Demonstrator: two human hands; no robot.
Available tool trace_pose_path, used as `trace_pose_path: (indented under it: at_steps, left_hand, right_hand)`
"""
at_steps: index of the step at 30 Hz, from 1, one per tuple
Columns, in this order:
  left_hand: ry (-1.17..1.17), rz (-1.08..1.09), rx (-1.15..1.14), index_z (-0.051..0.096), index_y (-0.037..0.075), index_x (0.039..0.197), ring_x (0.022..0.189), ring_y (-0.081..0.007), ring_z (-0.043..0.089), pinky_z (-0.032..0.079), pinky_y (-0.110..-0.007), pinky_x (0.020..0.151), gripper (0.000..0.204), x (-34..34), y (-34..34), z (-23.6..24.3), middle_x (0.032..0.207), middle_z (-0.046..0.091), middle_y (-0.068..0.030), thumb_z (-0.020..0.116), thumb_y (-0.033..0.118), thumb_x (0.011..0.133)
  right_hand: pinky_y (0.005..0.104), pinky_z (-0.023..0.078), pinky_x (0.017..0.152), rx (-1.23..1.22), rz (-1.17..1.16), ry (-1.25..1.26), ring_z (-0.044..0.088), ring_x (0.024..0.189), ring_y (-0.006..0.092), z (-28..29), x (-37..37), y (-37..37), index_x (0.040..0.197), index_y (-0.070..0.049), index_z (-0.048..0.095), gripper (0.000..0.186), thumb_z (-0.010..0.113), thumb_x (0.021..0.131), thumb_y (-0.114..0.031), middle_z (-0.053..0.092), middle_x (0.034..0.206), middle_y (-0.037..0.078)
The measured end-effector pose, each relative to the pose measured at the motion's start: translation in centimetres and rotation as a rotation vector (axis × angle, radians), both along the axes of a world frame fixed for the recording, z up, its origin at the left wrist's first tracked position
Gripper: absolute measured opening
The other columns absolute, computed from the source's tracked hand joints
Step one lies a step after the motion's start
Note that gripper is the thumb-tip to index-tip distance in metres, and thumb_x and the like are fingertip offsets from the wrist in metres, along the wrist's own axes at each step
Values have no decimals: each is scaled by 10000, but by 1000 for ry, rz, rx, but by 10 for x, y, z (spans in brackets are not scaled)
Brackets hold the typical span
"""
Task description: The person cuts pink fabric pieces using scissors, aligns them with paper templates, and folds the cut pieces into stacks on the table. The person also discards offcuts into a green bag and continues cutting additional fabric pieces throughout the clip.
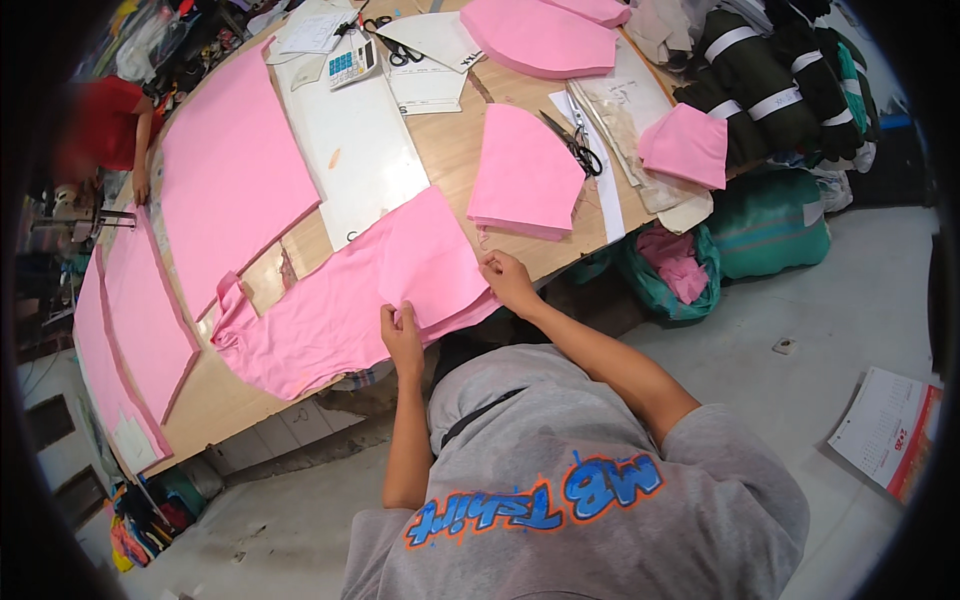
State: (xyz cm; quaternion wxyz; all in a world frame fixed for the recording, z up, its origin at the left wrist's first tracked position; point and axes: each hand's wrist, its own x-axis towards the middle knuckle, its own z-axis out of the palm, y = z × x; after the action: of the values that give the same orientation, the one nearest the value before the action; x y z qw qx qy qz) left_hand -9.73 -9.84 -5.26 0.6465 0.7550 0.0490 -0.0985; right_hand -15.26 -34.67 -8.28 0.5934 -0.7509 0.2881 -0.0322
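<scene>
My left hand (pixel 402 325) pinches the lower left corner of a flat pink fabric piece (pixel 430 255) at the table's front edge. My right hand (pixel 498 275) grips that piece's right edge. The piece lies over a longer, wrinkled pink fabric (pixel 290 330) that bunches at its left end. Just right of it is a stack of cut pink pieces (pixel 515 170) with black-handled scissors (pixel 585 155) beside it. A white pattern sheet (pixel 350 150) lies behind the wrinkled fabric.
Large pink panels (pixel 235 160) cover the table's left. A calculator (pixel 350 63), papers and more pink pieces (pixel 540 35) lie at the back. Dark fabric rolls (pixel 760 80) stand right; green bags (pixel 765 230) sit below them. A person in red (pixel 115 120) is at the far left.
</scene>
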Motion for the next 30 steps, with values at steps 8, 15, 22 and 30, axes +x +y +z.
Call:
trace_pose_path:
  at_steps: [8,15,22,30]
  left_hand:
    - [-33,47,-50,526,64,1055,695,-43,314,247,-291,589,244,-12,-4,-3,753,369,84,681,220,1161]
    - [-244,0,126,548,35,1098,702,-86,400,326,-323,591,223,-27,2,-12,773,469,21,684,205,1144]
    - [-44,-4,119,492,34,966,700,-87,346,308,-326,596,238,-21,18,-25,766,366,22,663,130,1101]
    - [-61,42,134,502,23,945,690,-84,365,324,-327,593,242,-28,19,-28,734,371,22,683,104,1083]
  right_hand:
    - [461,581,844,-35,40,103,759,924,357,-5,-1,-2,1137,-52,742,189,731,1038,-212,782,980,193]
    - [401,561,753,-200,118,75,693,771,238,-2,-4,3,1093,-23,699,179,756,1012,-172,714,824,92]
    - [531,592,849,-276,201,213,773,958,411,15,5,5,1152,-56,709,260,751,1036,-286,793,1000,194]
    - [509,583,790,-367,183,206,769,877,377,10,-3,12,1107,-59,682,220,763,1034,-250,777,907,166]
